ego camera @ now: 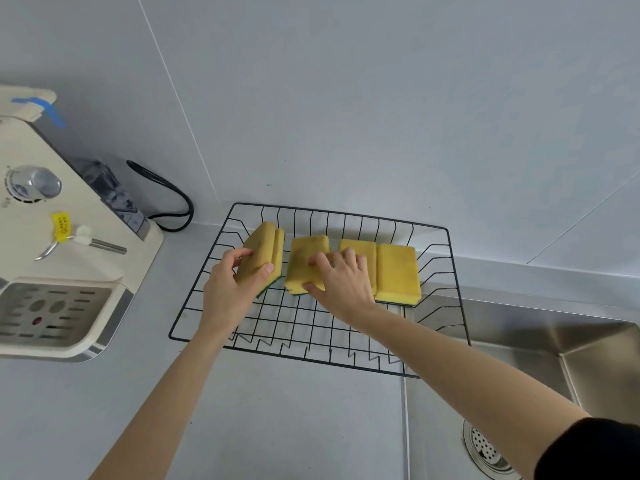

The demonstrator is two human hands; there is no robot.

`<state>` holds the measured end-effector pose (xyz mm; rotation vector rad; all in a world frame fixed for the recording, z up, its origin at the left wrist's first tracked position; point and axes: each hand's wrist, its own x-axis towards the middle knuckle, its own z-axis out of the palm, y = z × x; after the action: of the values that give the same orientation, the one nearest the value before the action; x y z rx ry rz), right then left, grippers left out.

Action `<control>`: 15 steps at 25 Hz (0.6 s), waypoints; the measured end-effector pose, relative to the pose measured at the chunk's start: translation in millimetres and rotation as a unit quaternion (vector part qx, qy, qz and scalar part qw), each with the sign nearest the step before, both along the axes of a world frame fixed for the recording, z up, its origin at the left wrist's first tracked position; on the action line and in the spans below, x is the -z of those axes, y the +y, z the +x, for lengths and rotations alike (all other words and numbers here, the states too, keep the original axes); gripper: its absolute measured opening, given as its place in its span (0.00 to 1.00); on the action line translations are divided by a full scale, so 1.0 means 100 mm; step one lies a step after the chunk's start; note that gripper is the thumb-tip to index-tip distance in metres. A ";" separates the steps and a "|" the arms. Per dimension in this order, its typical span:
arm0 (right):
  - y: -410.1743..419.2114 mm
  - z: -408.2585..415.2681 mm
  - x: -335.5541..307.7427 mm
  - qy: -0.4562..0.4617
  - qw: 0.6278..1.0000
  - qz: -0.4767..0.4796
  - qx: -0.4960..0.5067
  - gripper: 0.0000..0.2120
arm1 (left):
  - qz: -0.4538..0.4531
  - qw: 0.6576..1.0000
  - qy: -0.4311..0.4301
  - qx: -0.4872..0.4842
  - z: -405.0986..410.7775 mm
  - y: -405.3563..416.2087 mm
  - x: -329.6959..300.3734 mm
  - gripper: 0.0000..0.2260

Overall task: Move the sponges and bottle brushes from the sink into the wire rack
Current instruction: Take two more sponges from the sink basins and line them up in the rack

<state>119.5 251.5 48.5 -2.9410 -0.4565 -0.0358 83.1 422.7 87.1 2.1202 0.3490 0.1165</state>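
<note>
Two hands in wire rack (453, 271): my left hand (230, 289) grips tilted sponges (258, 252), right hand (341, 282) clasps middle sponge (304, 258).

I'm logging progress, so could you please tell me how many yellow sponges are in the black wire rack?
5: two upright in the left hand, one under the right hand, two at the right. More may be hidden.
</note>
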 end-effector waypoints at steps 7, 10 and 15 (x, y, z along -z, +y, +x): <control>-0.02 0.02 0.06 -0.008 0.999 -0.036 0.022 0.24 | -0.014 1.000 0.006 0.005 0.02 -0.03 0.05 0.20; -0.01 0.06 0.08 0.008 0.999 -0.041 -0.022 0.34 | -0.013 1.000 0.005 0.003 0.03 -0.04 0.06 0.19; -0.03 0.07 0.12 0.033 0.996 -0.059 -0.052 0.33 | -0.013 1.000 0.010 0.006 0.04 -0.02 0.06 0.19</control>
<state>126.6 248.5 36.1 -3.0176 -0.6202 0.1051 86.6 421.1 80.9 2.0978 0.3483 0.0831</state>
